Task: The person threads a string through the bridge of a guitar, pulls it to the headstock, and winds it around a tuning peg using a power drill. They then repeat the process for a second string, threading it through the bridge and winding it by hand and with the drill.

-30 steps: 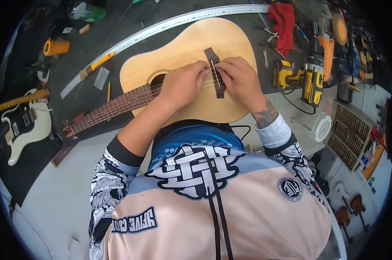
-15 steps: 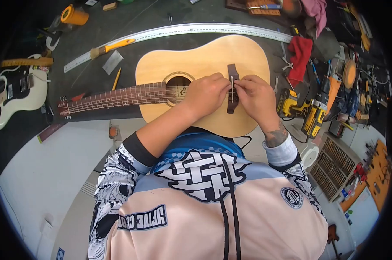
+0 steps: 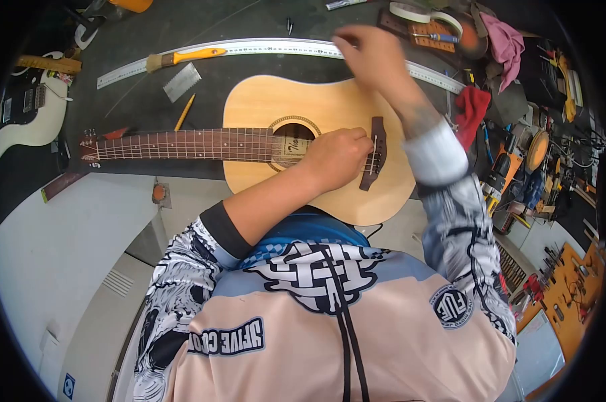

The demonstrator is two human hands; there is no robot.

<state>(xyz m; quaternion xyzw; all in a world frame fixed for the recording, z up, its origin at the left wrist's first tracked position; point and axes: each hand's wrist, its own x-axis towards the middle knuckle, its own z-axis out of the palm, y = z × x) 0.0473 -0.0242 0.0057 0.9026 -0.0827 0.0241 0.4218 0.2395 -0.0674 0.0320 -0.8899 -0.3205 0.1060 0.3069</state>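
Note:
An acoustic guitar (image 3: 249,100) with a pale top lies across the front of the bench, its neck (image 3: 202,145) pointing left. My left hand (image 3: 340,159) rests over the strings beside the dark bridge (image 3: 376,151), fingers curled together at the bridge's left edge; what they hold, if anything, is hidden. Above the guitar's upper right edge, my right hand (image 3: 373,57) is raised over the long white ruler (image 3: 276,47) and blurred by motion. Its fingers are smeared, so their state does not show.
A yellow-handled brush (image 3: 195,56) lies on the ruler, with a metal scraper (image 3: 182,82) and a pencil (image 3: 185,112) below. A red cloth (image 3: 472,114), a pink cloth (image 3: 502,47) and several tools crowd the right side. A white electric guitar (image 3: 35,127) is at far left.
My right hand has left the bridge and moved up past the guitar's edge. My left hand stays by the bridge. The view has shifted, with the guitar slightly lower and more to the right.

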